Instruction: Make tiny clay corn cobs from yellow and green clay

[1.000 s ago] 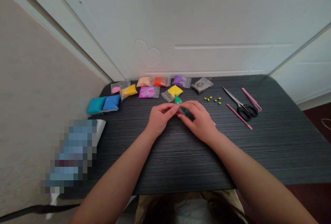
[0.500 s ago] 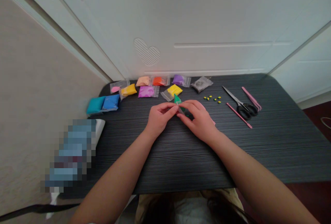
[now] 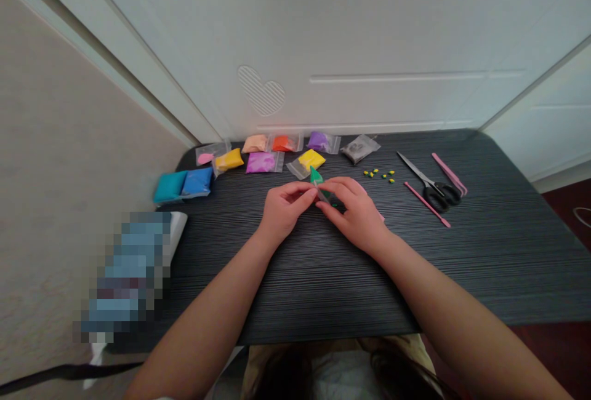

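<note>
My left hand [image 3: 287, 208] pinches the top edge of a small clear zip bag with green clay [image 3: 316, 176] in it. On the bag's other side, my right hand [image 3: 353, 206] grips the same edge between thumb and fingers. The fingers cover much of the bag, so I cannot tell whether its seal is closed. Something pink and flat [image 3: 361, 188] lies partly hidden under my right hand. A bag of yellow clay [image 3: 311, 160] lies just beyond the green one.
Bagged clays line the back, including purple [image 3: 318, 141], orange [image 3: 282, 143] and blue [image 3: 197, 182]. Several small yellow-green pieces [image 3: 375, 172] lie right of centre, near scissors [image 3: 429, 184], a pink stick tool [image 3: 427, 205] and pink tweezers [image 3: 449, 173]. A blurred-out device [image 3: 127, 271] lies at left.
Both hands keep almost the same place and hold on the green clay bag. The view has shifted very slightly; nothing else has visibly moved.
</note>
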Motion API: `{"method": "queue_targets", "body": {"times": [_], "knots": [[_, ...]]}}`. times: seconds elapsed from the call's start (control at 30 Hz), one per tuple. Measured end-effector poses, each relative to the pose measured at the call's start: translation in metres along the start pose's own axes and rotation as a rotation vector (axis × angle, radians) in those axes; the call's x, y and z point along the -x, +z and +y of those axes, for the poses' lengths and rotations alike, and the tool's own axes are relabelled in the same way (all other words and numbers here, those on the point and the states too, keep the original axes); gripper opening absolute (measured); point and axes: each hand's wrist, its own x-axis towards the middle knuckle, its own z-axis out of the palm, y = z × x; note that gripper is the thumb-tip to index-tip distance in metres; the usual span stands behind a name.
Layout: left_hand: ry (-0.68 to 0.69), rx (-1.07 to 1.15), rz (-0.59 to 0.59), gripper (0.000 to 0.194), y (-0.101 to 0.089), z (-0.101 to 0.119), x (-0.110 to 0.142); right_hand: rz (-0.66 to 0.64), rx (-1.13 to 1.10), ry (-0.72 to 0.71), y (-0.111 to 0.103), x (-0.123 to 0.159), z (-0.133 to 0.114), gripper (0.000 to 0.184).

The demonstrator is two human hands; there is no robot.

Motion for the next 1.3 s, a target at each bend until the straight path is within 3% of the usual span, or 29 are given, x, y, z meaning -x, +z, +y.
{"method": "queue_targets", "body": {"times": [0.83, 1.3], "knots": [[0.011, -0.09, 0.076, 0.011, 0.0054, -0.002, 0.001, -0.074, 0.009, 0.031, 0.0033, 0.0036, -0.0021, 0.036], [-0.048, -0.078, -0.003, 0.015, 0.0082, -0.0054, -0.003, -0.039, -0.008, 0.033, 0.0042, 0.0016, -0.0007, 0.029]]}}
